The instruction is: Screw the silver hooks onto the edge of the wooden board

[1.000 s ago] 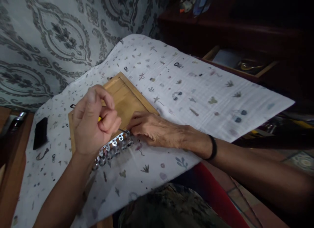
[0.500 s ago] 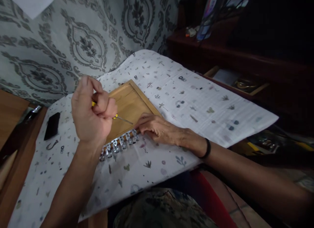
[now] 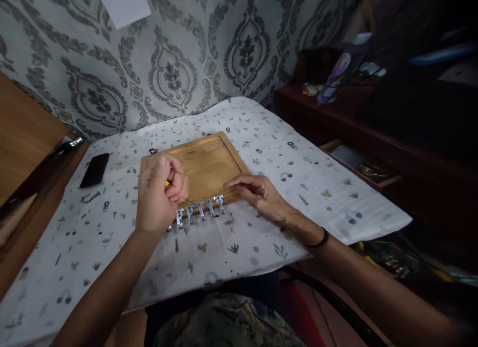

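Observation:
My left hand [image 3: 161, 190] is closed around a screwdriver [image 3: 168, 184] with a yellow handle, most of it hidden in the fist. Its thin shaft slants down to the right, toward a strip of metal hooks [image 3: 201, 211]. The strip lies along the near edge of a wooden framed board [image 3: 203, 163]; its left end is partly behind my left wrist. My right hand [image 3: 261, 192] rests at the board's near right corner with its fingers stretched out and touching the frame, just right of the last hook.
A patterned white cloth [image 3: 328, 197] covers the table. On it, a dark flat rectangular object [image 3: 94, 171] lies at the left and a small dark ring-like item [image 3: 153, 151] behind the board. An open drawer [image 3: 368, 170] and a bottle [image 3: 341, 70] are at the right.
The view has shifted. My right hand's fingers have loosened and moved off the strip's end onto the frame. The screwdriver tip has gone from near the right end to the strip's middle.

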A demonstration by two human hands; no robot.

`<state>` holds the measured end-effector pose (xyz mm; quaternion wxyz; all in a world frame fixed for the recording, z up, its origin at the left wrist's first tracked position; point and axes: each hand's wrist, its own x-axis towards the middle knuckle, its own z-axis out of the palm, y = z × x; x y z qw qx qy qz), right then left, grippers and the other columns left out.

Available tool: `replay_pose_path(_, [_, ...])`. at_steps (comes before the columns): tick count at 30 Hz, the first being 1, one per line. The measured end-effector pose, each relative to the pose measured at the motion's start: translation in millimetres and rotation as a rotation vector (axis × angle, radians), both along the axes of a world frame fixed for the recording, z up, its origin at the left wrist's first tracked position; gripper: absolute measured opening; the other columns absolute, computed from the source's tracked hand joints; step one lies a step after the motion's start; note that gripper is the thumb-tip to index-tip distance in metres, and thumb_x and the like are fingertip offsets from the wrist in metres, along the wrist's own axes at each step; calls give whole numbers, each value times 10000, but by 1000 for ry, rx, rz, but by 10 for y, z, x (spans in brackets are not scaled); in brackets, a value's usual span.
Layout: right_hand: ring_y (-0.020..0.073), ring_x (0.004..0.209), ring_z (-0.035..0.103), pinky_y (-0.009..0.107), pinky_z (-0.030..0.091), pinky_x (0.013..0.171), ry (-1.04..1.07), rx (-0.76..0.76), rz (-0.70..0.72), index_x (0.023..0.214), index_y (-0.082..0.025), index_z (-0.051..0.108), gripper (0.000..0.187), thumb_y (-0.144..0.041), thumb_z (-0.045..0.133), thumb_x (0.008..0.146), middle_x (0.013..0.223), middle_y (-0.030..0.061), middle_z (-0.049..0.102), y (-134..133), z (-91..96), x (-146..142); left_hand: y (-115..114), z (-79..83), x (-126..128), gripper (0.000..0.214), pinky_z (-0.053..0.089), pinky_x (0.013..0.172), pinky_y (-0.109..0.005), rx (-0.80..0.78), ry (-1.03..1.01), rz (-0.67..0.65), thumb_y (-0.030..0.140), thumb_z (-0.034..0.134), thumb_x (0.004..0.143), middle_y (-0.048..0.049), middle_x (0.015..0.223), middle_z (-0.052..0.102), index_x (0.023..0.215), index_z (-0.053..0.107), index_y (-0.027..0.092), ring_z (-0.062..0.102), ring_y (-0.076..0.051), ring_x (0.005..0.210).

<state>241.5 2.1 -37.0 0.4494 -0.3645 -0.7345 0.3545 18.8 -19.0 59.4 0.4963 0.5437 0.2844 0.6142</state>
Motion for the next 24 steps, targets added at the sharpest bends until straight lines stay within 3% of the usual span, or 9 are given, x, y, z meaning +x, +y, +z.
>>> replay_pose_path(4, [189, 924, 741, 291, 590, 771, 3, -80, 26, 1098, -172, 761, 241, -323, 604, 995, 1030, 84, 793, -222, 253, -194, -97, -11, 1, 380, 233, 420, -196, 25, -9, 15, 481, 693, 960, 96, 476, 267, 739, 573, 197, 225, -59, 401])
replay_pose_path(8, [155, 794, 711, 245, 557, 684, -45, 12, 166, 1167, -181, 750, 252, -319, 666, 973, 982, 64, 787, -447, 459, -480, -230, -62, 25, 372, 263, 450, -225, 57, 16, 8, 488, 593, 1026, 79, 511, 328, 794, 592, 196, 288, -74, 442])
replay_pose_path(12, [147, 681, 662, 241, 523, 632, -21, 47, 173, 965, -193, 733, 120, -305, 691, 957, 809, 20, 740, -501, 457, -697, -341, -166, 7, 365, 297, 484, -258, 73, 89, -1, 504, 543, 1049, 55, 582, 385, 850, 594, 202, 328, -91, 502])
replay_pose_path(18, [175, 634, 658, 277, 539, 607, 40, -18, 150, 820, -205, 686, 272, -442, 676, 952, 704, 18, 704, -382, 345, -942, -390, -242, -131, 323, 380, 553, -274, 120, 98, -3, 508, 519, 1057, 30, 650, 471, 952, 582, 209, 426, -108, 562])
replay_pose_path(21, [175, 597, 641, 281, 533, 584, 9, -102, 163, 772, -211, 665, 354, -529, 700, 925, 643, 10, 668, -351, 375, -1018, -394, -214, -293, 338, 500, 732, -286, 121, 197, 79, 533, 515, 1050, -32, 839, 631, 1078, 594, 206, 604, -149, 771])
replay_pose_path(24, [170, 595, 638, 277, 545, 592, 4, -192, 172, 749, -213, 657, 434, -620, 724, 885, 641, 13, 654, -325, 438, -1041, -316, -282, -607, 278, 508, 969, -319, 77, 335, 223, 442, 487, 1064, -69, 1085, 688, 1173, 585, 206, 654, -185, 1055])
